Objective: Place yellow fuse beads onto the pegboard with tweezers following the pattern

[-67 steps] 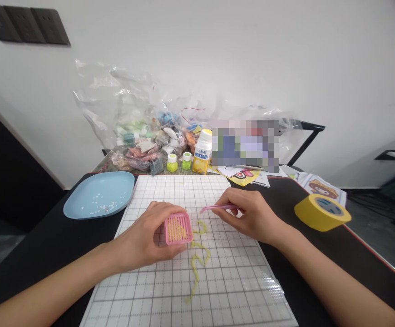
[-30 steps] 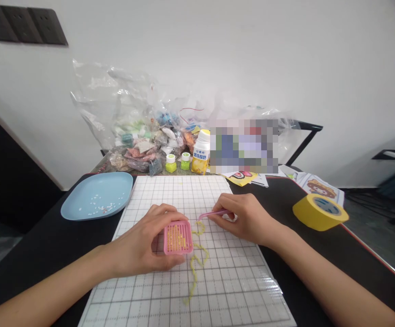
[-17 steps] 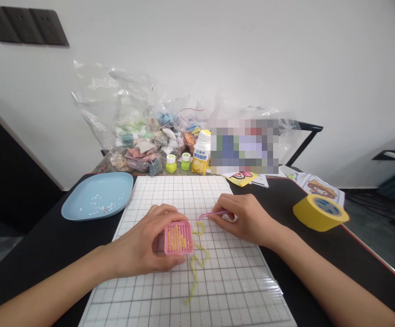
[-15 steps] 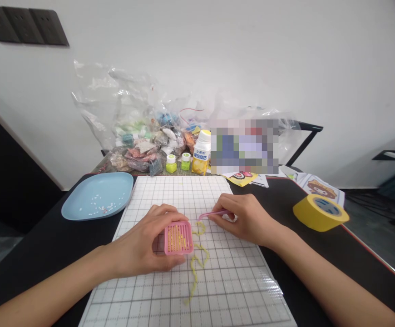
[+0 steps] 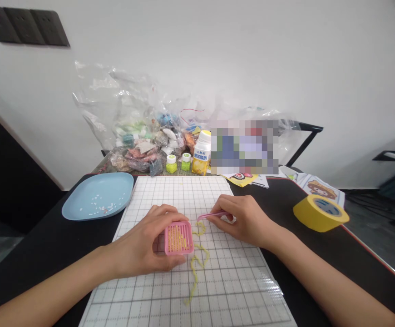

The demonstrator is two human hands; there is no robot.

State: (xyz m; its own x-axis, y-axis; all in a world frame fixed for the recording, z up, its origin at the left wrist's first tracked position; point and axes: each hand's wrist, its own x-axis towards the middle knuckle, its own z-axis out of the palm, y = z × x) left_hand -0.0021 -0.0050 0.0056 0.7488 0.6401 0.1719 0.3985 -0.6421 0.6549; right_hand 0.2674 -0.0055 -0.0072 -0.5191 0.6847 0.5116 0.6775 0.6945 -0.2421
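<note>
White wall runs behind a black tabletop (image 5: 47, 245), and most of the near part is covered by a clear gridded board (image 5: 224, 281).

On that board, the left hand (image 5: 139, 247) has its grip closed around a small pink box (image 5: 179, 237). The thumb is on the near edge and the fingers curl over the far edge. The box is tipped up a little and shows rows of yellow beads inside.

Just to the right of that grip, the right hand (image 5: 247, 220) pinches a pair of pink tweezers (image 5: 214, 214) between thumb and fingertips, closed tight on the handle. The tweezer tip points left, toward the box's far right corner. It sits at the top of a winding line of yellow beads (image 5: 195, 268), which runs from there toward the near edge of the board. I cannot tell whether a bead is caught in the tip.

Left of the left grip and further back lies a pale blue plate (image 5: 81, 206) with a scatter of small white beads in it. Well to the right of the right grip sits a roll of yellow tape (image 5: 320, 212), lying flat, with printed picture cards (image 5: 320, 187) just behind it.

Beyond both grips, at the back edge, stand two little jars (image 5: 171, 163) with green contents and a white bottle (image 5: 201, 152) with a yellow label. Behind them is a heap of clear plastic bags (image 5: 132, 131) holding coloured beads. Dark switch plates (image 5: 23, 25) are fixed high on the wall to the left.
</note>
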